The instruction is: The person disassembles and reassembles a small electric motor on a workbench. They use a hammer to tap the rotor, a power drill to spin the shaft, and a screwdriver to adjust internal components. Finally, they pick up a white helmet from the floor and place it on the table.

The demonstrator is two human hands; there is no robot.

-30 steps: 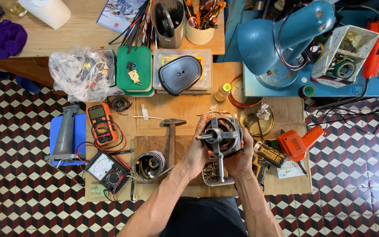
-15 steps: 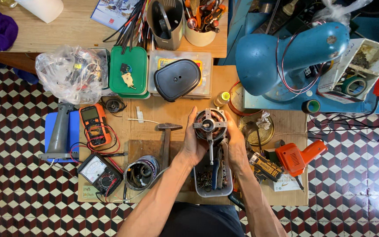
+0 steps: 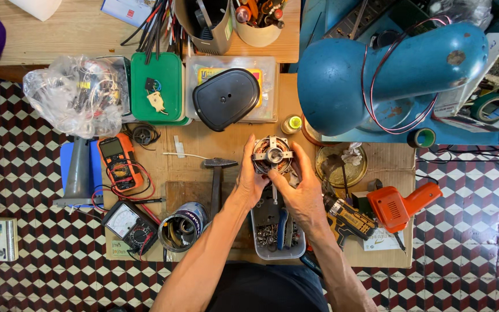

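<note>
Both hands hold a small round electric motor (image 3: pixel 272 155) with a metal frame and copper windings, lifted above the low wooden work table (image 3: pixel 200 150). My left hand (image 3: pixel 250 179) cups its left side. My right hand (image 3: pixel 300 193) grips its right side and underside. The motor's shaft points down toward a clear plastic tray of small tools and screws (image 3: pixel 276 231) directly below my hands. A hammer (image 3: pixel 217 179) lies just left of my left hand.
An orange multimeter (image 3: pixel 119 163) and an analog meter (image 3: pixel 129 224) lie at the left. A tin can (image 3: pixel 183 226), a black oval cover (image 3: pixel 226 98), a green box (image 3: pixel 157 86), an orange drill (image 3: pixel 399 205) and a big blue machine housing (image 3: pixel 388 75) surround the work spot.
The motor has risen off the clear tray and moved away from me, still in both hands. The camera has come closer over the table.
</note>
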